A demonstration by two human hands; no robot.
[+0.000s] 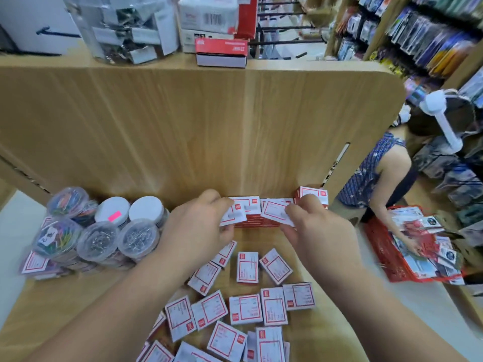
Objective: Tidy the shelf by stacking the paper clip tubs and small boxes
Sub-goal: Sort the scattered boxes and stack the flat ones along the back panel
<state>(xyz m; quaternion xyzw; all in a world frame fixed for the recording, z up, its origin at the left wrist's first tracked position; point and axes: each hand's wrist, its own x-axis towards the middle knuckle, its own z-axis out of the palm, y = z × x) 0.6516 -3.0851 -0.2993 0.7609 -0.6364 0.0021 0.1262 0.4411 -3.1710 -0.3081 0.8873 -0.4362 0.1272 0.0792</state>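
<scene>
Several small white-and-red boxes [247,267] lie loose on the wooden shelf [65,304] in front of me. A stacked row of the same boxes [252,206] stands against the back panel, and another stack [315,195] fills the right corner. My left hand [201,226] grips one small box [234,214] at the left end of the row. My right hand [316,226] pinches another small box [274,211] just above the row. Clear round paper clip tubs [98,240], some with white lids, are stacked at the shelf's left.
A tall wooden back panel [209,121] rises behind the shelf. On top of it stand a clear jar of binder clips [125,27] and red-and-white boxes [222,52]. To the right, a person [379,173] bends over a red basket [407,254] beside stocked shelves.
</scene>
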